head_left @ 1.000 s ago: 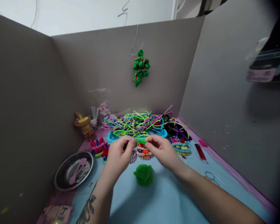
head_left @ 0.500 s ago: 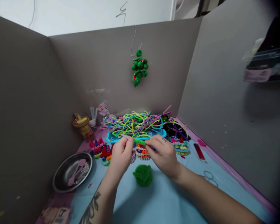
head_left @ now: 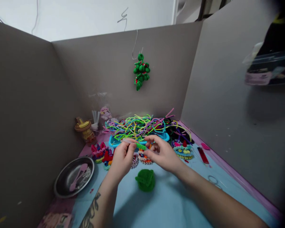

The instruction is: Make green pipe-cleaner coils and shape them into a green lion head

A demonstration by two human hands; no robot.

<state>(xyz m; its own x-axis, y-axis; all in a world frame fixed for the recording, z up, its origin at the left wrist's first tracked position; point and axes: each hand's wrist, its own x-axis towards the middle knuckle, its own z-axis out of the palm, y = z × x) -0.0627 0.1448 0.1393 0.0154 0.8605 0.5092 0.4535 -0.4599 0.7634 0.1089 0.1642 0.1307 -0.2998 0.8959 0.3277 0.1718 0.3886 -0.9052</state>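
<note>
My left hand (head_left: 123, 157) pinches a thin pale stick (head_left: 128, 140) with thumb and fingers. A bright green pipe cleaner coil (head_left: 141, 146) is wound round it and sticks out to the right of the thumb. My right hand (head_left: 161, 154) is beside the coil's right end, its thumb and fingers spread apart around it; whether a fingertip touches it is hard to see. Below the hands, on the light blue cloth (head_left: 171, 202), stands a dark green fuzzy ball-like piece (head_left: 145, 180).
Behind the hands a blue tray (head_left: 113, 141) overflows with colourful pipe cleaners (head_left: 137, 125). Finished fuzzy pieces (head_left: 183, 151) flank the hands. A metal bowl (head_left: 59, 182) with a pink spoon is at left, scissors (head_left: 213, 180) at right. A green ornament (head_left: 141, 72) hangs on the grey panel.
My right hand's fingers have come off the coil's right end and spread apart. The coil now tilts down slightly to the right. My left hand keeps its pinch.
</note>
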